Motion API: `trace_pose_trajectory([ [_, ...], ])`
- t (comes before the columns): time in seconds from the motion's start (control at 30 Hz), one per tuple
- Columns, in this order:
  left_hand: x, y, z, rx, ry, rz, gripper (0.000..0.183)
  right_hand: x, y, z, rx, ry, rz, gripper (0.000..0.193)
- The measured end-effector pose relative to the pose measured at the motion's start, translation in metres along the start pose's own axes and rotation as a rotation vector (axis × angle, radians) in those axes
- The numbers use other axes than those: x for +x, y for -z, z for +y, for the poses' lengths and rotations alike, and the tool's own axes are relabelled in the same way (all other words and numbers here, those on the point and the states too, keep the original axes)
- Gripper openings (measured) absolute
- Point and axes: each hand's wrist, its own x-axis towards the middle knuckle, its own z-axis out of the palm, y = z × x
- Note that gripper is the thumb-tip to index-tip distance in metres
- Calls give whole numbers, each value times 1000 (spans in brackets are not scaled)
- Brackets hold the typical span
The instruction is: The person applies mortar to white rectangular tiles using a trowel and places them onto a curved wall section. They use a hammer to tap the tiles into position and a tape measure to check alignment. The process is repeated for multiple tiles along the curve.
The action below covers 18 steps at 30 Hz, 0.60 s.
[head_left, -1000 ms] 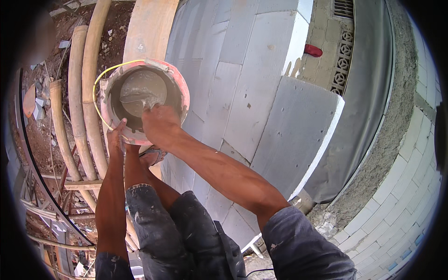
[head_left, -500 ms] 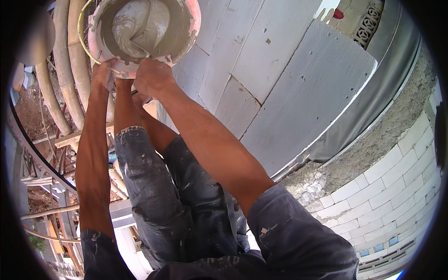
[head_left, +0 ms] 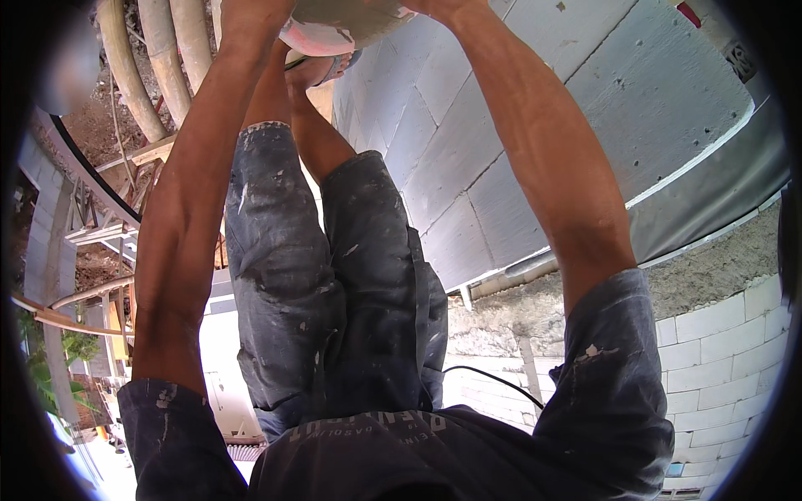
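a wall of large grey blocks (head_left: 468,159) takes up the most room, slanting across the upper right, with dark joints between its blocks. dark shorts (head_left: 288,292) spotted with pale paint or mortar cover the person's legs beside it, and a dark shirt (head_left: 476,455) fills the lower middle. a wall of white blocks (head_left: 718,359) curves along the right rim. next in size, a dark sheet (head_left: 710,221) lies past the far edge of the grey wall, and bamboo poles (head_left: 163,63) stand at upper left. the bucket (head_left: 338,25), pinkish and smeared with grey, is at the top, between the two hands, partly cut off by the frame. the left hand (head_left: 261,10) is at the bucket's left side and the right hand (head_left: 441,7) at its right side; both run out of view, so how far open they are, and what they grip, i cannot tell. a sandalled foot (head_left: 322,68) shows just below the bucket. smallest is a thin black cable (head_left: 501,382).
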Motion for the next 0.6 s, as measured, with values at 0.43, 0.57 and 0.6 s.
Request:
trace_pose_trajectory([
  [0.43,-103,-29,39,-42,43,148,38,-139,58,-83,787,-394,-140,34],
  [0.57,-125,-34,67,5,-73,182,33,-135,49,-121,804,-397,-110,31],
  [0.6,-129,-33,73,10,-78,177,33,-146,64,-117,869,-386,-87,30],
])
